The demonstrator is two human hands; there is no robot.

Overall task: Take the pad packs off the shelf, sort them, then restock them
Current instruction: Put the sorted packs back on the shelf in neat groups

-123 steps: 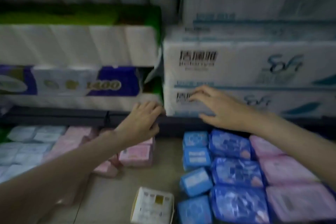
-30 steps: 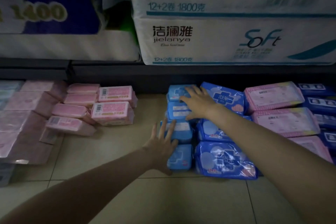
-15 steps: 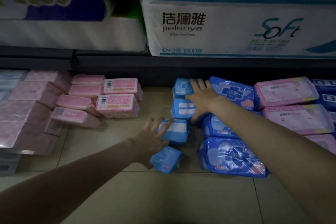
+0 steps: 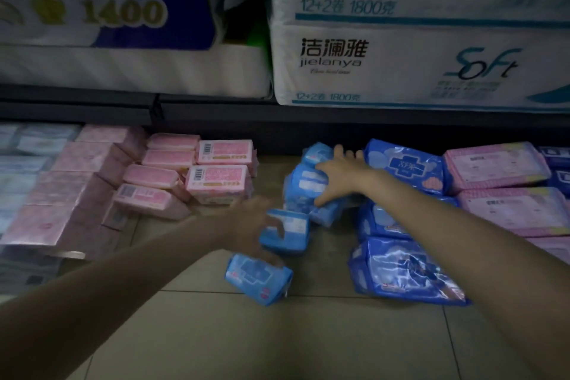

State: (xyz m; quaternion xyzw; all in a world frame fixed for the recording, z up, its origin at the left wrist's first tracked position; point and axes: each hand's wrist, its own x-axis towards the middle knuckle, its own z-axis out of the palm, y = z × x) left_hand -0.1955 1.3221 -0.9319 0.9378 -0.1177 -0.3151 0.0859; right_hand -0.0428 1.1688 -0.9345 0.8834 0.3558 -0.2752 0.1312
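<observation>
Pad packs lie sorted on the tiled floor [image 4: 277, 342] below the shelf. My left hand [image 4: 249, 225], blurred by motion, curls around a small light-blue pack [image 4: 290, 231]; another small light-blue pack [image 4: 257, 279] lies tilted just below it. My right hand [image 4: 342, 177] presses on a stack of small light-blue packs [image 4: 303, 182] further back. Larger dark-blue packs [image 4: 404, 271] sit right of them, under my right forearm. Pink packs [image 4: 219, 180] lie in a group to the left, and wider pink packs [image 4: 496, 163] at the right.
A dark shelf edge [image 4: 216, 111] runs across above the packs. On it stand white "Soft" tissue bales [image 4: 416, 65] at the right and a "1400" roll pack [image 4: 123, 15] at the left. Pale pink boxes [image 4: 71, 194] stack at the far left.
My left hand has closed onto a small light-blue pack and pulled the front packs left and toward me, out of their column. My right hand has gripped the back stack, tilting it.
</observation>
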